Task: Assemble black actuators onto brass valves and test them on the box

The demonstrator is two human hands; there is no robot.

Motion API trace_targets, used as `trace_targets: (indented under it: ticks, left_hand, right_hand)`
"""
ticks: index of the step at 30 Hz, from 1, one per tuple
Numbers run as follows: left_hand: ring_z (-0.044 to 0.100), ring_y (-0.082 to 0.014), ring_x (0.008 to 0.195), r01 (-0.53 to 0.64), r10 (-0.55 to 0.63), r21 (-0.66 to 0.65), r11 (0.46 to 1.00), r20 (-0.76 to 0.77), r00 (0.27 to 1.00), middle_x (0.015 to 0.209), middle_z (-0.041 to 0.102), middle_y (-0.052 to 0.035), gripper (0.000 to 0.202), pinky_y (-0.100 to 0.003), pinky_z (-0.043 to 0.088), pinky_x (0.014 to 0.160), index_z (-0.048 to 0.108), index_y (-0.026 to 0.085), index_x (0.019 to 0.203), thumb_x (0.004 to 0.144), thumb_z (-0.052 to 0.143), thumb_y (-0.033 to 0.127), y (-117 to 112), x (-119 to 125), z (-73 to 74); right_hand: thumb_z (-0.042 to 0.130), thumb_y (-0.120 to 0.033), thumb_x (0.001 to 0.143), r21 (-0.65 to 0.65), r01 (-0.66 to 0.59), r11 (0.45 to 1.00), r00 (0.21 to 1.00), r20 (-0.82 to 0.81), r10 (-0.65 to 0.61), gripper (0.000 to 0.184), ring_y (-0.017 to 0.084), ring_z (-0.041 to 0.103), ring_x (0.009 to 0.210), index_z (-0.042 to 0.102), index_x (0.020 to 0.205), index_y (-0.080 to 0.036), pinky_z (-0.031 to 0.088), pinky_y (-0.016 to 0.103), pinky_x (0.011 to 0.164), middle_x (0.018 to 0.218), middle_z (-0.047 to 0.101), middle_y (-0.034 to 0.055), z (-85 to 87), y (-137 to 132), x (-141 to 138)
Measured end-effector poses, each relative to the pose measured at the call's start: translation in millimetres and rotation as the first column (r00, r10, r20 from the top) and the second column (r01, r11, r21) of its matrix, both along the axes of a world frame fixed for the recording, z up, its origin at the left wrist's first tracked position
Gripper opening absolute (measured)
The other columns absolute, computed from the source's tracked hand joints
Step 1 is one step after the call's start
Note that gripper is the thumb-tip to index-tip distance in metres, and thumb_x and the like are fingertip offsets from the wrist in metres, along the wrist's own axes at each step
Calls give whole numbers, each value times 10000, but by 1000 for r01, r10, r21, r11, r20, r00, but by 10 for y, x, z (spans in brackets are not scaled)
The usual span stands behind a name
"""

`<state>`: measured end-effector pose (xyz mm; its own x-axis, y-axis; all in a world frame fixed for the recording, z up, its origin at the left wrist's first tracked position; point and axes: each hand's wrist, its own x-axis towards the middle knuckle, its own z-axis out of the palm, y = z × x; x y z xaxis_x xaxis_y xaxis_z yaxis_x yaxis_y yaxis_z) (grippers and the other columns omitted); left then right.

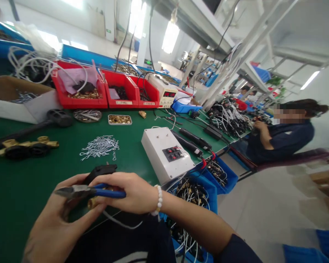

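Note:
My right hand is closed around blue-handled pliers, whose jaws point left. My left hand grips a black part with a brass fitting just behind the pliers, and a white wire trails from it toward my lap. Both hands hover at the near edge of the green table.
A white switch box sits to the right, a heap of metal clips ahead, and brass fittings to the left. Red bins line the back. Blue crates of wired parts stand below. Another person sits at right.

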<state>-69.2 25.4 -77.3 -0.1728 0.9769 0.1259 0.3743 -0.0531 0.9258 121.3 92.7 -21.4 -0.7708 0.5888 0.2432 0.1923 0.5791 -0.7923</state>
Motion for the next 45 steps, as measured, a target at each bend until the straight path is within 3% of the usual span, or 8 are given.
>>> trace_targets:
  ticks: [9,14,19,24,29,34,39,45]
  left_hand:
    - [602,-214,1200,62,-68,140,988,35,997,1297,542,-63,329,-376,578,981,572,213,950,761,805,349,12,139,163]
    - [599,-197,1186,56,-62,158,986,35,997,1242,564,-73,316,-342,587,941,572,192,923,744,807,303,1,150,228]
    - [598,-204,1171,81,-86,166,983,20,996,1233,565,-87,299,-364,587,935,585,180,914,741,803,289,24,160,246]
    - [600,-216,1159,78,-80,186,979,4,997,1227,567,-94,313,-386,585,918,578,181,910,728,814,277,35,158,235]
    - [600,-229,1154,99,-100,181,979,-3,995,1234,564,-103,311,-410,583,910,581,179,913,724,816,257,35,153,238]
    - [591,-259,1163,102,-98,190,976,-33,995,1226,568,-115,324,-493,555,953,570,174,914,723,818,257,39,144,226]
    - [600,-247,1145,113,-108,197,974,-35,993,1227,568,-115,319,-479,557,956,571,176,918,726,815,248,51,144,227]
    - [590,-252,1162,112,-102,197,974,-61,993,1224,575,-119,317,-487,546,979,571,178,907,720,816,252,50,146,237]
  right_hand:
    - [535,-203,923,271,637,721,771,-234,-593,136,124,559,671,608,1038,-209,461,265,629,831,631,5,172,-17,420]
    - [493,-134,887,427,291,856,888,212,-407,170,153,580,676,631,975,-182,459,289,618,818,640,44,140,-36,489]
    - [515,-128,885,502,545,671,820,-154,-551,155,140,576,685,568,1003,-213,475,273,642,838,633,15,202,-65,492]
    - [456,-88,882,628,221,746,853,247,-460,187,153,545,608,609,928,-186,420,290,554,752,618,29,222,-51,469]
    - [518,-120,880,614,549,568,793,-166,-587,145,135,551,640,549,986,-215,457,272,605,801,607,11,226,-50,482]
    - [435,-72,876,694,183,697,845,250,-472,197,153,542,582,587,918,-190,409,289,525,734,614,36,163,-4,476]
    - [520,-134,877,655,566,500,774,-213,-597,158,149,565,674,539,1008,-221,462,286,614,839,614,28,230,-18,509]
    - [452,-89,874,676,226,701,839,231,-493,182,136,527,586,582,936,-199,391,277,539,750,610,24,222,-13,493]
